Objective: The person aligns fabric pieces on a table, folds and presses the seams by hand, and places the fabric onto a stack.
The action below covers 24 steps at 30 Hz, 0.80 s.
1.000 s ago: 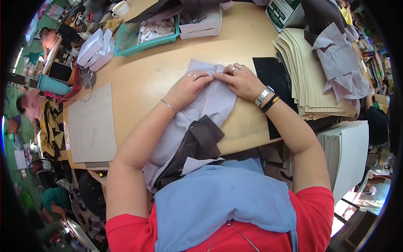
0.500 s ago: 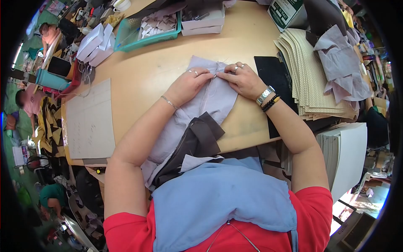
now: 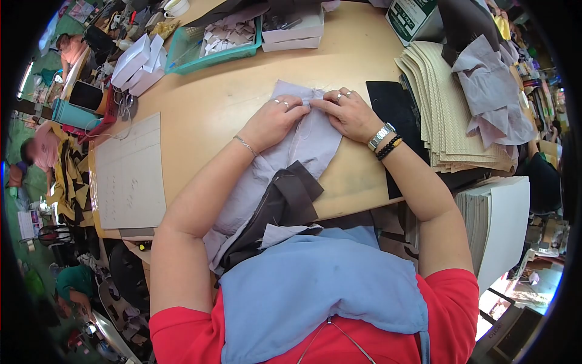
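In the head view, the left hand (image 3: 277, 123) and the right hand (image 3: 353, 115) work close together near the middle of the table (image 3: 218, 97); the fingers of both are pinched on a lilac cloth (image 3: 316, 134), fingertips side by side at a seam near its far end; whether the fingertips touch each other I cannot tell. The lilac cloth lies on the table and runs back under the left forearm to the near edge, where a dark brown strip (image 3: 294, 197) lies across it.

Beyond the hands stands a turquoise basket (image 3: 215, 65), holding many small pale pieces (image 3: 228, 37) heaped toward its right side; touching or just beside it is a white box (image 3: 292, 42), with dark items (image 3: 292, 23) inside, too small to name; a dark sheet (image 3: 227, 12) hangs over the far edges of both. To the left are small white boxes (image 3: 138, 64), their contents hidden; a white cup (image 3: 176, 6) sits farther back, its inside unclear; at the far right is a green and white carton (image 3: 409, 21), beside a stack of cream textured sheets (image 3: 445, 115).
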Each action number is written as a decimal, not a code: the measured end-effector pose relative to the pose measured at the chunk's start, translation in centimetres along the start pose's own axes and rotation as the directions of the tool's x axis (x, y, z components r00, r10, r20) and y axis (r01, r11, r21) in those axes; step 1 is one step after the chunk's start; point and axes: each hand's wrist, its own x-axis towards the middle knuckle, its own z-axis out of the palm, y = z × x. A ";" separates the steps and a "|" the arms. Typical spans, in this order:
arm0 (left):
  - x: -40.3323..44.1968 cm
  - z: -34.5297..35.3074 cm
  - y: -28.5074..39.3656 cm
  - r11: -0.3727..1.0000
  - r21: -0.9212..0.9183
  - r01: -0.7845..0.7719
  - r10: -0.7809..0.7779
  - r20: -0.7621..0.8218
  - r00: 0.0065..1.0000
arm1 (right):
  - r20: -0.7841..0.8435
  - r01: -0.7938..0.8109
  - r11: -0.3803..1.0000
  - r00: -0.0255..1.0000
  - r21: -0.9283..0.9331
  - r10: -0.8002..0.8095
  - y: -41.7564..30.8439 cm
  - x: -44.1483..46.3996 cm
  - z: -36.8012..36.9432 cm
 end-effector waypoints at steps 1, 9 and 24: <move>0.0 0.0 0.0 1.000 -0.004 0.000 0.000 -0.005 1.000 | 0.000 0.003 1.000 1.000 -0.008 -0.003 0.0 0.0 0.0; 0.1 -0.1 -0.2 1.000 0.004 -0.001 0.001 0.014 1.000 | 0.000 0.004 1.000 1.000 -0.001 -0.004 0.0 0.0 0.0; 0.6 -1.1 -0.3 0.898 0.389 -0.207 0.123 0.229 0.966 | -0.015 -0.032 0.999 0.999 -0.009 0.032 0.0 0.4 -0.2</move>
